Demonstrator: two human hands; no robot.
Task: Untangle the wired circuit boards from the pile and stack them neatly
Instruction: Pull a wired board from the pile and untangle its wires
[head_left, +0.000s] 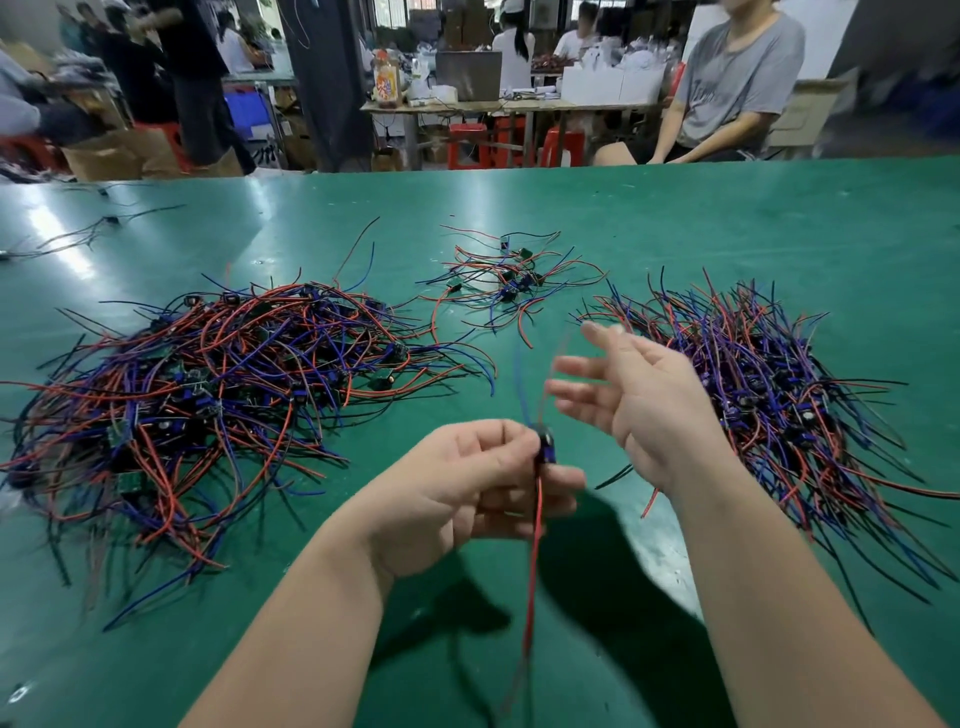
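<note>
1. Head view: our left hand (467, 483) pinches one wired board (546, 448) near centre, with its red lead (535, 545) dangling. Our right hand (641, 410) is spread and holds nothing.
2. On the left: tangled pile (208, 395). On the right: neat stack (779, 395).
3. Risk: we think the dangling leads could snag the stack's wires on set-down and mess it up.

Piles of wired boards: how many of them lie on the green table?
3. A big tangled pile at the left, a small loose pile at the far middle, a fanned pile at the right. One more board is held in the left hand, outside any pile.
</note>
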